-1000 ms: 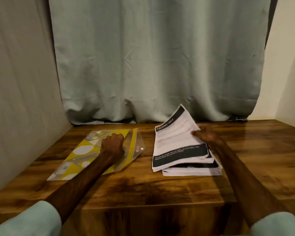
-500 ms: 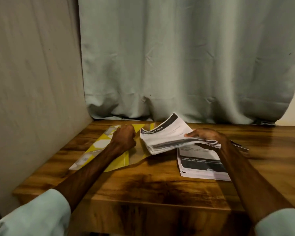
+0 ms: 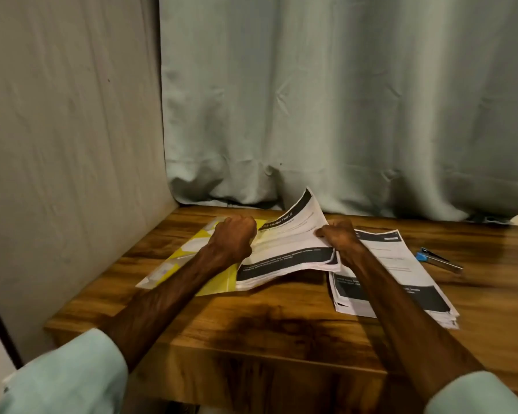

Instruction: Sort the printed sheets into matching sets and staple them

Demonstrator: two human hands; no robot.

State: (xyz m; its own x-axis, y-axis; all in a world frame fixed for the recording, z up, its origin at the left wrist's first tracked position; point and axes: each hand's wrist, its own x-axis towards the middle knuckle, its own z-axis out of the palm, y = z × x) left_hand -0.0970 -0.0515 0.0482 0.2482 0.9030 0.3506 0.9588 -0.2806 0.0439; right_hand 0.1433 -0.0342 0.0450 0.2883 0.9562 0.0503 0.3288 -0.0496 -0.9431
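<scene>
Head view: you are holding a lifted bundle (image 3: 287, 252) of printed sheets in the middle of the frame, low over the table (image 3: 281, 327), its far corner curling up toward the curtain. Your right hand (image 3: 340, 238) is pinching the bundle's right edge, fingers curled round it. Your left hand (image 3: 232, 236) is sitting at the left edge with fingers curled into a fist; whether they are gripping paper is hidden behind the knuckles. The flat stack (image 3: 401, 258) is lying right of centre, under your right forearm, with the stapler (image 3: 438, 259) just beyond it toward the right edge. A yellow folder (image 3: 189, 258) is lying beneath the bundle's left side.

Risks, as a judgement:
- The bundle's near edge is fanning and sagging, so a one-sided hold could be letting sheets slip out and mix with the stack.
- Your forearm is passing close over the stack and could be dragging its top sheets askew.
</scene>
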